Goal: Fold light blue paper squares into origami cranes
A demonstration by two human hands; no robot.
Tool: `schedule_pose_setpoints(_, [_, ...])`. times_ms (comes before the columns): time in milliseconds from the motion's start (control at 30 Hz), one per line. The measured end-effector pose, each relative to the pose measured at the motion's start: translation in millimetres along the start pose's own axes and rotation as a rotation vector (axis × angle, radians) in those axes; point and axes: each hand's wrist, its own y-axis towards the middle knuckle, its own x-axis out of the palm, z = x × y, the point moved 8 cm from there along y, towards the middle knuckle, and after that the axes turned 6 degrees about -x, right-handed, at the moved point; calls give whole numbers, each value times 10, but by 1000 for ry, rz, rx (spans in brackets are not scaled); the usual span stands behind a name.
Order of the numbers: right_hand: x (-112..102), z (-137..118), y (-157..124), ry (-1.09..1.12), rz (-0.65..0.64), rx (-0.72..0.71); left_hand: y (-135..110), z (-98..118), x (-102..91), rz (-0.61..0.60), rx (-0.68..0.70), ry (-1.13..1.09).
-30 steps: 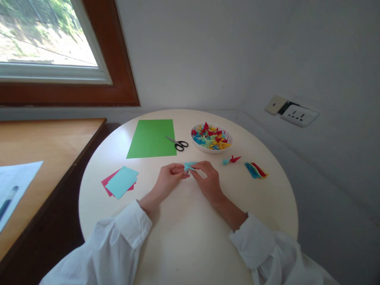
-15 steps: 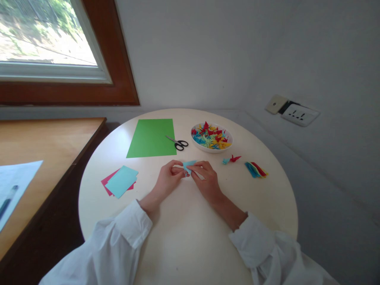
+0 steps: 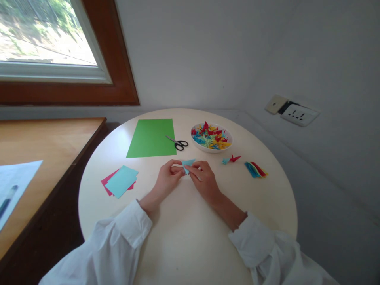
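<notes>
A small piece of light blue folded paper [image 3: 189,162] is held between my two hands above the middle of the round table. My left hand [image 3: 168,175] pinches its left side with thumb and fingers. From the right, my right hand [image 3: 205,179] grips it, its fingertips lying over the paper's lower part. The fingers hide some of the folds. To the right of my right hand lie a light blue folded piece [image 3: 225,161] and a red paper crane [image 3: 235,158].
A white bowl [image 3: 212,150] full of colourful paper cranes stands at the back. Black-handled scissors [image 3: 179,145] overlap a green sheet [image 3: 151,138]. Blue and pink paper squares [image 3: 122,181] lie left; a fan of coloured folded papers [image 3: 255,170] lies right on the round table [image 3: 190,245].
The fingers of my right hand have shifted slightly on the blue paper, and its lower part sits a little differently between the fingertips. Everything else on the table stays put.
</notes>
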Motion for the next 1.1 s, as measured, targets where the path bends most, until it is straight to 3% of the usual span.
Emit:
schedule_pose_setpoints(367, [38, -12, 11, -69, -62, -26, -19, -9, -18, 36, -66, -73])
schedule_pose_setpoints(700, [30, -34, 9, -39, -29, -23, 6, 8, -36, 30, 3, 1])
schedule_pose_setpoints(933, [-131, -9, 25, 24, 117, 118, -21, 84, -30, 31, 137, 210])
schedule_pose_setpoints(1100, [-128, 147, -12, 77, 141, 280, -54, 82, 37, -34, 189, 272])
